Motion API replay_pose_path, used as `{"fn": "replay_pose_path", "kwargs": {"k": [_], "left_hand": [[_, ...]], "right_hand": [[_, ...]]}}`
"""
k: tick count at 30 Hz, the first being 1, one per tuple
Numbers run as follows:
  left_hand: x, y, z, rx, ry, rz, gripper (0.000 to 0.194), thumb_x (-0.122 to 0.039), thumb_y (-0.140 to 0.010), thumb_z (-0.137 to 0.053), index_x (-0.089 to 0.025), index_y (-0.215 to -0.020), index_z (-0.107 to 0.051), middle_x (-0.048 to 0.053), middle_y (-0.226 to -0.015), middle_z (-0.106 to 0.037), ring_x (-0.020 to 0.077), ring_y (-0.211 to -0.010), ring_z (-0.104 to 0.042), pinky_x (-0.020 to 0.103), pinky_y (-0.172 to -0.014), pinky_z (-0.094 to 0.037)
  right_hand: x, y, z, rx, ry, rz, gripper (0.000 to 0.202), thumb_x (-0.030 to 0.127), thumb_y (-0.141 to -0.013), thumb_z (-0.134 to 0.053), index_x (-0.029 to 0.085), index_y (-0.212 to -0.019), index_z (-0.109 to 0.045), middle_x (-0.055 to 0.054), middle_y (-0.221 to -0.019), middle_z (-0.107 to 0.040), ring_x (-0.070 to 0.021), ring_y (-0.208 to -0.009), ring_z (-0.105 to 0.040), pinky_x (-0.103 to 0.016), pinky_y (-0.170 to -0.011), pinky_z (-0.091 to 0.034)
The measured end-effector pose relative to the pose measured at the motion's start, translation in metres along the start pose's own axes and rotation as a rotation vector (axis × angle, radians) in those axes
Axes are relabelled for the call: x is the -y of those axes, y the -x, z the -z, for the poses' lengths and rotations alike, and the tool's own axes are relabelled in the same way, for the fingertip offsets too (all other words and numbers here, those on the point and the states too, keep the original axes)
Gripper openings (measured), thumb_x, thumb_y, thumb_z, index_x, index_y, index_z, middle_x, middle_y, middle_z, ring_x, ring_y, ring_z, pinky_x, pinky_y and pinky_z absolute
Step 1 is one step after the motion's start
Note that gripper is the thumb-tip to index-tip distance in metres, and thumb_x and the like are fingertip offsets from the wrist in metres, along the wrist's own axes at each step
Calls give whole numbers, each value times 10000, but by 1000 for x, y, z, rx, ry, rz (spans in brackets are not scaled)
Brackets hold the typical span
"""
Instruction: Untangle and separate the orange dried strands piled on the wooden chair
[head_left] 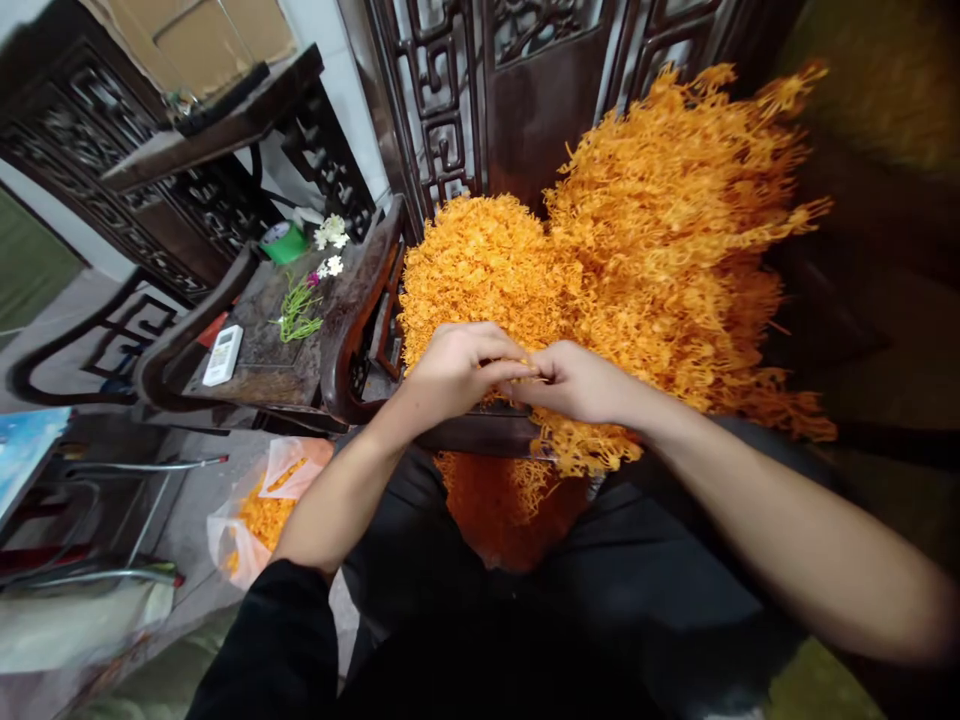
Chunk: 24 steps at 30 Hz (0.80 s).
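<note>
A dark carved chair (547, 125) fills the back, and look what's piled on it: a big orange heap (675, 230), frizzy and flower-like, rounded on the left, taller and looser on the right, spilling over the seat's front edge towards the person; to the left stands a dark desk (262, 385), and lower down a plastic bag (304, 455) with more orange in it; now the close work, left hand (450, 365) and right hand (574, 380) meeting over the heap's near edge, fingers curled in, tips together; green stems (300, 310), a white remote (223, 355) and green tape (283, 242) lie aside on that desk; smallest of all, a speck of orange (534, 368) at the fingertips, though which hand pinches it I cannot tell; looks like a fine fingertip step, and the next move calls for a light, steady pinch
</note>
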<state>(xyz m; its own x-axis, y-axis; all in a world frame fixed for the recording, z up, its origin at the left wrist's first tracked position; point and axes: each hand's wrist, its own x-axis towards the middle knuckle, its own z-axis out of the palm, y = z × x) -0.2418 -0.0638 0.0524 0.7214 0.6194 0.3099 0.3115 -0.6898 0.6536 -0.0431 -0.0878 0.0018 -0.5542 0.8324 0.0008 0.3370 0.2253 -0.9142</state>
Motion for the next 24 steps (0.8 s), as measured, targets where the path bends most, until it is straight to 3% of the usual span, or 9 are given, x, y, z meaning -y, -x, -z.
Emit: {"fn": "replay_pose_path", "kwargs": {"k": [7,14,17,21,22,24], "left_hand": [[-1,-18,-14,-307,-304,48,103,-142,-901,-720,-178,-861,-808,39,-815,-748,146,-748,-676,283,-729,-522],[-1,-55,-38,-297,-383,106,119,-150,-928,-690,-183,-901,-801,57,-898,-778,171,-837,-703,320,-835,-553],[10,-62,-28,-331,-360,130,126,-147,-922,-690,-195,-895,-803,52,-936,-795,180,-886,-717,341,-888,-559],[39,-56,4,-625,-285,367,109,-167,-894,-701,-176,-882,-809,75,-914,-795,193,-848,-709,354,-834,-570],[43,-54,9,-621,-164,421,110,-208,-890,-716,-169,-925,-813,79,-893,-790,184,-789,-699,337,-763,-570],[43,-49,11,-395,176,482,337,-283,-854,-775,-178,-1174,-780,60,-823,-774,157,-665,-662,296,-631,-541]], "right_hand": [[6,0,16,-69,-163,-63,441,358,-816,-654,205,-545,-341,65,-535,-248,-59,-498,-212,-287,-504,-127],[-4,6,56,-55,-298,-138,494,418,-793,-745,195,-528,-392,67,-498,-306,-50,-478,-236,-275,-490,-143],[-7,15,72,1,-323,-150,486,453,-774,-777,185,-518,-463,57,-479,-373,-48,-455,-278,-265,-467,-167],[-13,31,85,108,-315,-122,486,534,-766,-800,171,-535,-572,30,-471,-451,-55,-441,-347,-264,-458,-201],[-14,32,86,80,-319,-122,511,565,-774,-794,173,-538,-567,35,-466,-434,-52,-438,-337,-265,-459,-193],[-17,31,86,4,-311,-128,564,617,-794,-770,178,-539,-525,53,-465,-381,-48,-440,-295,-267,-460,-169]]}}
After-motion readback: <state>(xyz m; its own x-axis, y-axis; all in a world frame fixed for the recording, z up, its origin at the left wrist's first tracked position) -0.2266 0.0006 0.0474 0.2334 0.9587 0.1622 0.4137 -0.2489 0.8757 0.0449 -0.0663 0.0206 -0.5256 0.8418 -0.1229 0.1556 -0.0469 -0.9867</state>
